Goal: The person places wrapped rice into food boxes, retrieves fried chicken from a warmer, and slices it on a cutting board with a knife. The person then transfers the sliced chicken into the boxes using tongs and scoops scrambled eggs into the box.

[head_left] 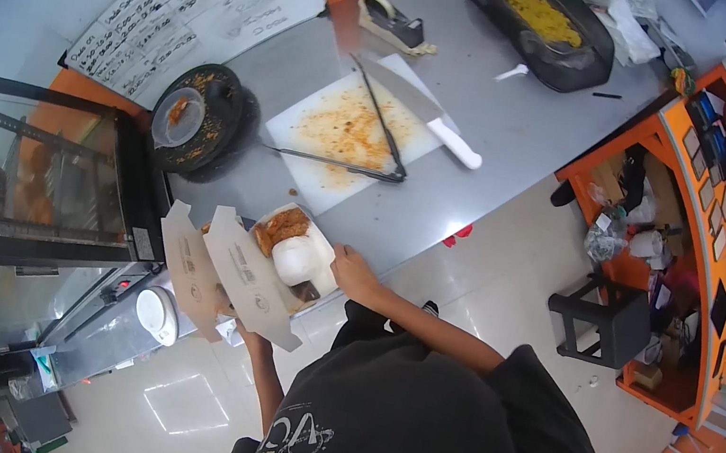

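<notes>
An open paper box (321, 290) at the table's front edge holds a piece of fried chicken (283, 230), a white mound of rice (295, 259) and a small dark item. My right hand (354, 277) grips the box's right rim, its fingers closed. The raised printed lid (250, 283) leans to the left. Next to it stands another printed flap (190, 270), with a little food showing between the two. My left hand (251, 338) is at the lower edge of the lid, its fingers hidden behind the cardboard.
Beyond the box are a stained cutting board (340, 132), a white-handled knife (454, 141) and black tongs (389, 140). A black pan (214, 127) with a bowl sits left, near a glass cabinet (45, 173). Farther back are a tape dispenser (395, 25) and a black tray (583, 69) with yellow food.
</notes>
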